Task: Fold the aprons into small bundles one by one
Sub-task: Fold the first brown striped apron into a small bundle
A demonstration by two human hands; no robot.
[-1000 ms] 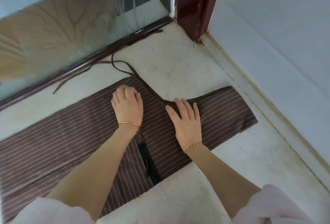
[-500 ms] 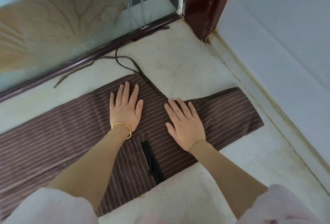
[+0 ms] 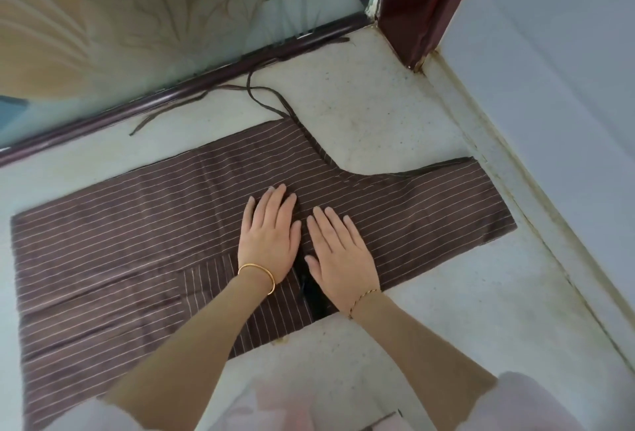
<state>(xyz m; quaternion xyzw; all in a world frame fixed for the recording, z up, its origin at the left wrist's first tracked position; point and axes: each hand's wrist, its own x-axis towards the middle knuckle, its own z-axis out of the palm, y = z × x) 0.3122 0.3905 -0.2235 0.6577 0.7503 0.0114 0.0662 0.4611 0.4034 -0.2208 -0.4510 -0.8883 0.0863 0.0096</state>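
A brown apron [image 3: 144, 241] with thin pale stripes lies flat on a pale speckled floor [image 3: 446, 310], stretching from the left edge towards the white wall on the right. The left hand [image 3: 269, 236] and right hand [image 3: 338, 252] press palm-down side by side on its middle, fingers straight and gripping nothing. Thin apron ties [image 3: 261, 101] trail towards a glass door's dark bottom rail [image 3: 171, 101] at the far edge.

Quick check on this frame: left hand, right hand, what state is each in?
Left hand: open, fingers straight, flat on the striped apron.
Right hand: open, flat on the apron, holding nothing.
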